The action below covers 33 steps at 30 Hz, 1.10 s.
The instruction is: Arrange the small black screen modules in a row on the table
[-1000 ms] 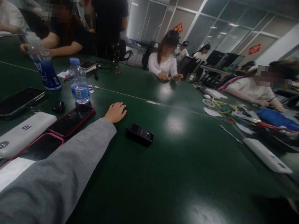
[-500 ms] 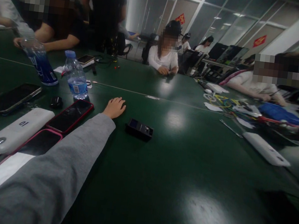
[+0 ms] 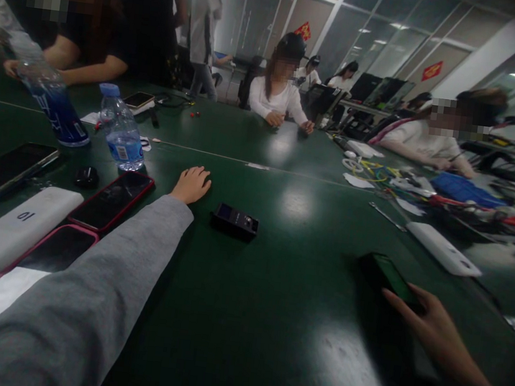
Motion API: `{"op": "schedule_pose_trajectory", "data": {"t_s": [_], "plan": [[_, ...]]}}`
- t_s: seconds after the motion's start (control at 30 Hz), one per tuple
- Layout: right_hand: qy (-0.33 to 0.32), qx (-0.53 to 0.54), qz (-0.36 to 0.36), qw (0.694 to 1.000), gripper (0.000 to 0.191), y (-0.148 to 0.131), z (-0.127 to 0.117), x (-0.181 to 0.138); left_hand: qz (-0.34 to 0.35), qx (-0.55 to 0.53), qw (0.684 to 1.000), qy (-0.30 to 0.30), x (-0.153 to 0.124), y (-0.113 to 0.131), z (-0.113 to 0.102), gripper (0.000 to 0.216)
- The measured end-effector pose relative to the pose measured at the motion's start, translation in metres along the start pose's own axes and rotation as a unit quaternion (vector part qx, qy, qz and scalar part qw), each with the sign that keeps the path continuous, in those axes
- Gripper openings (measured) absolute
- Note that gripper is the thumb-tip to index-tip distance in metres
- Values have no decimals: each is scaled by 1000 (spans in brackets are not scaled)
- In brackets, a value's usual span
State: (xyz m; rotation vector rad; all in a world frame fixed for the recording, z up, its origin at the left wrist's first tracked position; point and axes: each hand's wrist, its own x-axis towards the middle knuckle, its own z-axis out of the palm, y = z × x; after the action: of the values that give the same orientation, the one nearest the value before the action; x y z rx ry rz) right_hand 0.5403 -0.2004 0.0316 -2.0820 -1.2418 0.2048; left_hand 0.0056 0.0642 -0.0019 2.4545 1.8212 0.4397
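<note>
My left hand (image 3: 191, 184) lies palm down on the green table (image 3: 282, 296), its fingers stretched out and nothing seen beneath it. Just to its right is a small black device (image 3: 236, 220) with a little screen and buttons. On the right side, my right hand (image 3: 434, 321) grips the near end of a dark, flat smartphone (image 3: 390, 277), its screen side tilted up. The phone is above the table or touching it; I cannot tell which. Left of my left forearm lie a red-cased phone (image 3: 113, 201) and a pink-cased phone (image 3: 60, 248) with white paper on it.
A white power bank (image 3: 16, 226), a black phone (image 3: 7, 168), a small black case (image 3: 86, 177) and two bottles, one clear (image 3: 122, 129) and one blue-labelled (image 3: 57, 102), stand or lie at left. Another white power bank (image 3: 443, 248) and tangled cables (image 3: 382, 174) are at right. Several people sit around.
My right hand has come into view from the right, holding the smartphone. My left hand stays flat on the table. The view has shifted slightly.
</note>
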Motion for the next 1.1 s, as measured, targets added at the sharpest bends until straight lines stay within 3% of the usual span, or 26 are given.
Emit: {"op": "schedule_pose_trajectory", "data": {"t_s": [0.1, 0.27, 0.43, 0.6, 0.8, 0.9, 1.03, 1.1], "plan": [[-73, 70, -22, 995, 79, -41, 62, 24, -3, 3, 1000, -1, 1, 0, 1, 51], [-151, 168, -124, 966, 80, -144, 172, 56, -1, 15, 1000, 6, 1, -2, 3, 50], [-176, 206, -131, 954, 66, -205, 235, 67, 0, 28, 1000, 10, 3, -3, 5, 49], [-137, 197, -202, 949, 56, -222, 260, 61, 0, 31, 999, 15, 3, -3, 6, 48], [-97, 202, -341, 913, 52, -223, 263, 52, 1, 29, 999, 16, 2, -4, 6, 49], [-107, 192, -348, 911, 53, -224, 261, 50, 0, 31, 999, 19, 2, -3, 6, 48], [-105, 199, -362, 904, 37, -223, 261, 48, 5, 31, 999, 17, 1, -2, 5, 49], [-96, 215, -352, 906, 44, -222, 262, 48, 6, 30, 999, 15, 0, -1, 3, 49]]}}
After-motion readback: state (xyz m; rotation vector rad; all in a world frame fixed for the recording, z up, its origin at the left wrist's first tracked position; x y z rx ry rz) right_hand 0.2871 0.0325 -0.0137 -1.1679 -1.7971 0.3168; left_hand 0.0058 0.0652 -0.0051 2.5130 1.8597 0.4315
